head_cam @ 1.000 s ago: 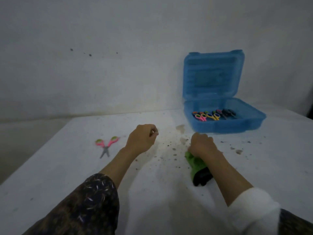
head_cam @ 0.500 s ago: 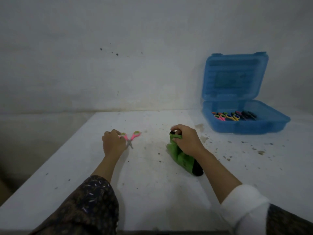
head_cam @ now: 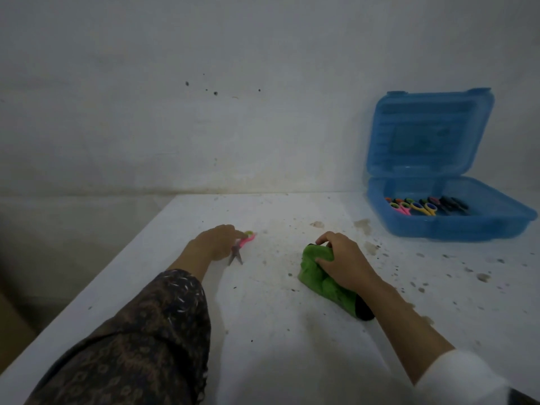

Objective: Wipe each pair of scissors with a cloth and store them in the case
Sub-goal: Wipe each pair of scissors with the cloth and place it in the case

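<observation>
A small pair of scissors (head_cam: 240, 247) with pink and green handles lies on the white table (head_cam: 277, 331), blades pointing toward me. My left hand (head_cam: 215, 241) covers its near handle, fingers closing on it. To the right, my right hand (head_cam: 344, 263) grips a bunched green cloth (head_cam: 314, 271) with a black end, resting on the table. At the far right stands an open blue plastic case (head_cam: 438, 226), lid upright, with several coloured scissors (head_cam: 420, 206) inside.
A white wall rises behind the table. The table's left edge runs diagonally beside my left arm. Dark specks and stains dot the surface between the cloth and the case.
My left hand reached left to the pink scissors and closed over the handles. My right hand slid the green cloth left. The view shifted, so the case sits farther right.
</observation>
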